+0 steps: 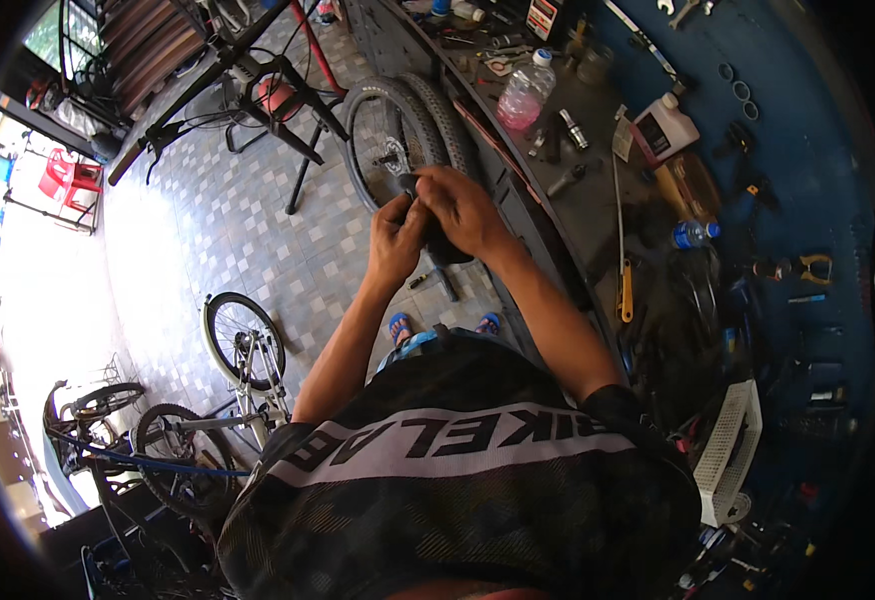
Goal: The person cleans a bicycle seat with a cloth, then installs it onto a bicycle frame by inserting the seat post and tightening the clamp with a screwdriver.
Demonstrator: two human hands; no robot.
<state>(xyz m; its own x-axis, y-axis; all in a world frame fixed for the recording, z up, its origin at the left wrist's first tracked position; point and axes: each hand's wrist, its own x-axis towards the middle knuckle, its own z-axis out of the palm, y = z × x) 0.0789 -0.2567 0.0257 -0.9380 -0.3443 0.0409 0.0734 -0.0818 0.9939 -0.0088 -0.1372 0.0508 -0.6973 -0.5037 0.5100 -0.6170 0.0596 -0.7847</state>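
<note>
My left hand (394,238) and my right hand (460,212) meet in front of me, thumbs and fingers closed together. Between the fingertips shows the end of a small dark part (408,183); its kind is too small and covered to make out. Just beyond the hands, a bicycle wheel (356,125) with a knobby tire leans with another against the workbench. Partly hidden under my right wrist is a dark rounded thing (450,250).
A bicycle frame (248,72) hangs on a stand at the far left. The cluttered workbench (583,185) runs along my right, holding a bottle of pink liquid (526,92), a jug (665,128) and tools. A white bicycle (258,375) stands at lower left. A tool (424,279) lies near my feet.
</note>
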